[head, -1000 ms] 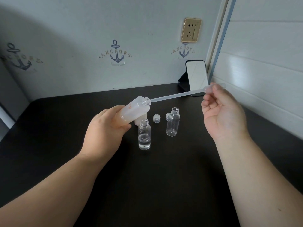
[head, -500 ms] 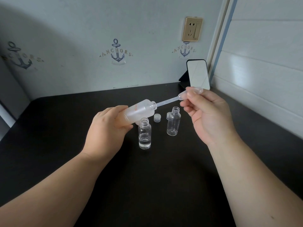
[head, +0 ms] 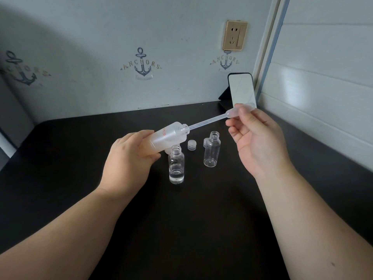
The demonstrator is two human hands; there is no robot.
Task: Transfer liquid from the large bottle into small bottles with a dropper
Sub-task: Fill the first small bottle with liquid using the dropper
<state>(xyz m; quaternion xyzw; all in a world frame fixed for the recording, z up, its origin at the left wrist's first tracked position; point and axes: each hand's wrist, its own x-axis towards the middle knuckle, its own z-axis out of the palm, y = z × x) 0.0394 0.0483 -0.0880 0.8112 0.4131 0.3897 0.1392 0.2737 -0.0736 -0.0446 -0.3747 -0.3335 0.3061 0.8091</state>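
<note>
Dropper (head: 210, 120) withdrawn partway; hands grip bottle (head: 171, 136), bulb.

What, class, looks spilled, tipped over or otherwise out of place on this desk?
Nothing stands out. The large bottle is tilted only because the left hand holds it for the dropper, pinched by the right hand. Both small bottles stand upright and uncapped; no spill shows on the black desk.
</note>
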